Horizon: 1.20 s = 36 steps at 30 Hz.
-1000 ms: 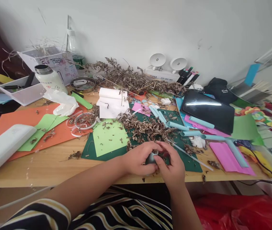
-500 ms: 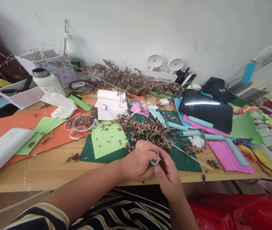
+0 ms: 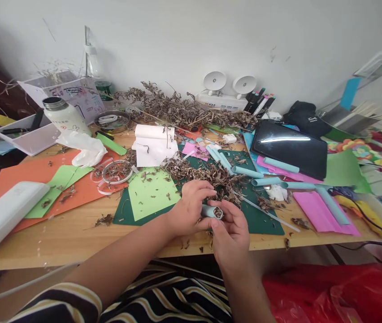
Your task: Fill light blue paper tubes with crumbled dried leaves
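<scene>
A light blue paper tube point(image 3: 208, 211) lies between my hands at the table's front, its open end showing crumbled dry leaves inside. My left hand point(image 3: 191, 207) wraps the tube's left part with thumb below and fingers curled above. At the filled end, my right hand point(image 3: 232, 229) grips the rim with thumb and fingers. Just behind my hands, a heap of dried brown leaves point(image 3: 207, 176) covers part of a dark green cutting mat point(image 3: 261, 224). More light blue paper tubes point(image 3: 247, 172) lie to the right of the heap.
Left are a white oblong case point(image 3: 11, 215), orange paper point(image 3: 12, 179) and a bottle point(image 3: 65, 116). Light green paper point(image 3: 150, 197) lies on the mat. A black tablet point(image 3: 288, 152) and pink paper point(image 3: 312, 213) are on the right. Dried branches point(image 3: 177, 107) line the wall.
My left hand's fingers have lifted off the tube's open end, uncovering more of the tube and the leaves in it. My right hand has shifted slightly and still holds the tube.
</scene>
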Each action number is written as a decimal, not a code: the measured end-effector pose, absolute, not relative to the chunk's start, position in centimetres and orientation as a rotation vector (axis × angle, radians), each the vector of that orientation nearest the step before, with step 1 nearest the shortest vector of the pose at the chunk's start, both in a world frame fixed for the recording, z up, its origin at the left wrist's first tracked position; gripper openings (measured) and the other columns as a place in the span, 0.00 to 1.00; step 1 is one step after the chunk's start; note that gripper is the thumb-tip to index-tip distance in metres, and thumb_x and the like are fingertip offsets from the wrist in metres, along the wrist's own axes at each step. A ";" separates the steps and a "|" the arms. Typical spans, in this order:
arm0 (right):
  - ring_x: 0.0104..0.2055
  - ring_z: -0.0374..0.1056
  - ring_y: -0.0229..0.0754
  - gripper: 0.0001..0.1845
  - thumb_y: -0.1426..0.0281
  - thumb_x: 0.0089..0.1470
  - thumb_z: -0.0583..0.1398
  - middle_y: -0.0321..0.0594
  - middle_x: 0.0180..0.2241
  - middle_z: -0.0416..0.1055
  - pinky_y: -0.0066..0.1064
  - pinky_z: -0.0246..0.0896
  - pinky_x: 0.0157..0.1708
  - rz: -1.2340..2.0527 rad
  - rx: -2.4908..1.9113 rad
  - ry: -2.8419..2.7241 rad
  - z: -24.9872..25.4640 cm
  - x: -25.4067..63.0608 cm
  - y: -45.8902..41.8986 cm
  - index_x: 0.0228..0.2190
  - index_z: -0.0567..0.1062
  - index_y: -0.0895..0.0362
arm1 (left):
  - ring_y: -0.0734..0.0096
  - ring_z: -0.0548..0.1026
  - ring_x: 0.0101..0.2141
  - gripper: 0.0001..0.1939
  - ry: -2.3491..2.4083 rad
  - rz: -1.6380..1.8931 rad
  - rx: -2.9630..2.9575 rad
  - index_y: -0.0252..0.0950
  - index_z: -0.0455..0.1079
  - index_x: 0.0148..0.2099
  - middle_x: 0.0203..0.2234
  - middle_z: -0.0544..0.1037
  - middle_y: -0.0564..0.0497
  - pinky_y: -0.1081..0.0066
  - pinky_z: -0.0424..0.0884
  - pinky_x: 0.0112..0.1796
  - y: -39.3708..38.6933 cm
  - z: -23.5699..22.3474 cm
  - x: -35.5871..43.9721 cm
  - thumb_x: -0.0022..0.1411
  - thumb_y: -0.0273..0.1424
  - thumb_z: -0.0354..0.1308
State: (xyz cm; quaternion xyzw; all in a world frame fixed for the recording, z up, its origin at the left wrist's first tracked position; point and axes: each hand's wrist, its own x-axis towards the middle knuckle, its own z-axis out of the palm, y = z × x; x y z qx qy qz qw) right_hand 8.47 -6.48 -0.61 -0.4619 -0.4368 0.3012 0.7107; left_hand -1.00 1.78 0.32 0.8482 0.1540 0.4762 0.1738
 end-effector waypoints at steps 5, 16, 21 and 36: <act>0.40 0.67 0.36 0.16 0.79 0.45 0.56 0.40 0.36 0.71 0.31 0.66 0.38 0.496 -1.116 -1.058 0.1 9.3 -6.3 0.38 0.66 0.54 | 0.62 0.59 0.44 0.28 0.475 1.279 2.423 0.37 0.49 0.47 0.40 0.60 0.42 0.59 0.58 0.44 2.4 0.9 -1.5 0.50 0.46 0.52; 0.43 0.66 0.42 0.12 0.82 0.46 0.52 0.44 0.40 0.68 0.38 0.65 0.37 0.285 -1.114 -1.621 0.2 12.4 -6.2 0.31 0.62 0.54 | 0.74 0.61 0.24 0.19 0.967 0.828 2.425 0.34 0.53 0.21 0.19 0.62 0.54 0.73 0.56 0.27 4.7 1.1 -2.0 0.54 0.42 0.49; 0.43 0.65 0.41 0.09 0.80 0.47 0.52 0.45 0.41 0.68 0.37 0.64 0.37 0.218 -1.187 -1.849 0.6 12.9 -6.3 0.30 0.62 0.54 | 0.72 0.61 0.26 0.15 1.202 0.666 2.446 0.34 0.54 0.21 0.21 0.62 0.53 0.72 0.56 0.27 4.4 1.2 -1.6 0.52 0.36 0.53; 0.54 0.51 0.47 0.04 0.75 0.49 0.51 0.43 0.49 0.59 0.45 0.55 0.47 -0.034 -1.463 -2.265 5.8 14.7 -6.4 0.28 0.64 0.54 | 0.65 0.62 0.38 0.09 1.093 0.758 2.459 0.35 0.60 0.29 0.35 0.67 0.50 0.65 0.54 0.37 3.7 1.9 -1.8 0.53 0.36 0.52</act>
